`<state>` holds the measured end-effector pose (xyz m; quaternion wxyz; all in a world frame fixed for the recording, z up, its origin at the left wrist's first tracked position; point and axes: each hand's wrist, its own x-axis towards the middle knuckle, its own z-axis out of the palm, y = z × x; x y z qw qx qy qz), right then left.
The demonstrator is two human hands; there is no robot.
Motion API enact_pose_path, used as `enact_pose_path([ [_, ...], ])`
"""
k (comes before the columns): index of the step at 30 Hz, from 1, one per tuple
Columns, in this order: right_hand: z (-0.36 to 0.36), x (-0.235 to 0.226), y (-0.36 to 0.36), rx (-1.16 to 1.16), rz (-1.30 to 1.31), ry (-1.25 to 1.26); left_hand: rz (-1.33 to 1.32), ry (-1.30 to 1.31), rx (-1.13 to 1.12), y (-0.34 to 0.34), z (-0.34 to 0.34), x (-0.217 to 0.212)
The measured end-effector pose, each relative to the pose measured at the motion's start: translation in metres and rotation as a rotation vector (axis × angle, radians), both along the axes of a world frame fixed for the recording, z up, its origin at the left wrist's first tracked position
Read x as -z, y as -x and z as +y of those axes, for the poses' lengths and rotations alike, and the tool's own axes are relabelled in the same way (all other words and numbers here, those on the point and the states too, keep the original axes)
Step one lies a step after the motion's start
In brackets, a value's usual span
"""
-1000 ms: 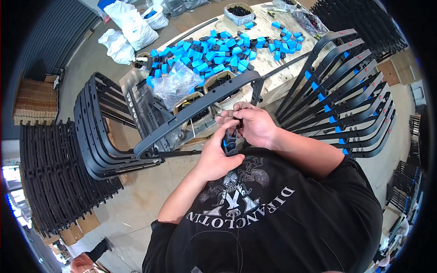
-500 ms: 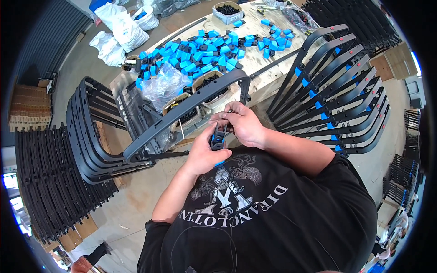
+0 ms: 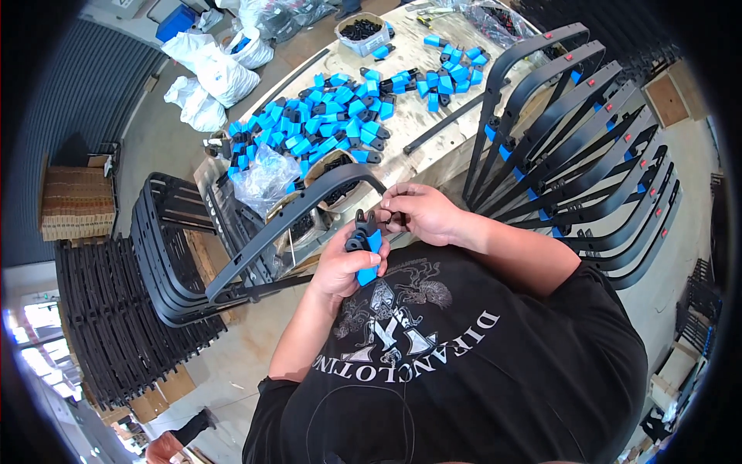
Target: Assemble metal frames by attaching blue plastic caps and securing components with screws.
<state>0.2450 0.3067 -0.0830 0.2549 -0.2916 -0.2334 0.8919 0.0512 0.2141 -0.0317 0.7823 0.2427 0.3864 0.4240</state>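
Note:
My left hand [image 3: 342,263] is closed round a blue-and-black plastic bracket [image 3: 369,259], its black forked end pointing up and away from me. Just right of it, my right hand [image 3: 423,214] is pinched, with a small dark piece at its fingertips that I cannot make out clearly. Beyond both hands, a dark grey curved frame [image 3: 267,232] slants from lower left up to the right, and its bent end passes close to my right fingers. Part of that end is hidden behind the right hand.
Many blue-and-black brackets [image 3: 325,116] lie heaped on the wooden table [image 3: 433,143], with a box of black parts [image 3: 362,35] behind them. Similar frames [image 3: 610,155] stand in a row at right; more frames [image 3: 166,255] lean at left. White sacks [image 3: 220,73] sit far left.
The bracket in my left hand has turned so its blue side shows, and my right hand has drawn apart from it. My view has shifted; the curved frame appears lower.

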Motion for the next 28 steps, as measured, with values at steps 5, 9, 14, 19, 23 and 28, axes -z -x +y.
enact_pose_path([
  [5, 0.021, 0.023, -0.029, -0.195, 0.083, 0.079, 0.016, 0.046, 0.007, -0.023, 0.021, 0.000],
  [9, 0.030, 0.029, -0.040, -0.297, 0.098, 0.030, -0.004, 0.081, -0.037, -0.025, 0.023, 0.012],
  [14, 0.037, 0.060, -0.046, -0.129, -0.128, 0.041, 0.111, 0.096, -0.159, -0.020, 0.021, 0.055],
  [19, 0.035, 0.081, -0.047, -0.029, -0.194, 0.115, 0.169, 0.176, -0.222, -0.010, 0.008, 0.109],
  [23, 0.029, 0.101, -0.041, -0.065, -0.198, 0.097, 0.218, 0.192, -0.219, -0.013, 0.009, 0.130],
  [28, 0.028, 0.112, -0.035, -0.067, -0.329, 0.058, 0.250, 0.284, -0.152, -0.024, 0.014, 0.151],
])
